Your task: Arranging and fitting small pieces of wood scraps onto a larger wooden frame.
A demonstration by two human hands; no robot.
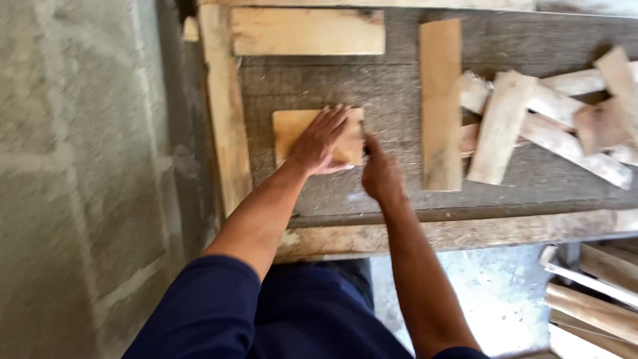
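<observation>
My left hand (319,143) lay flat, fingers spread, pinning the board (292,129) near the desk's (372,86) left edge. My right hand (380,174), curled and holding nothing, steadied its right side.

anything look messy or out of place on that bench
Yes: the pale wood offcuts at the right of the workbench lie criss-crossed in a loose heap, some resting on others. The small square board under the left hand lies flat and square; the right hand touches its right edge. The long plank lies straight.
</observation>
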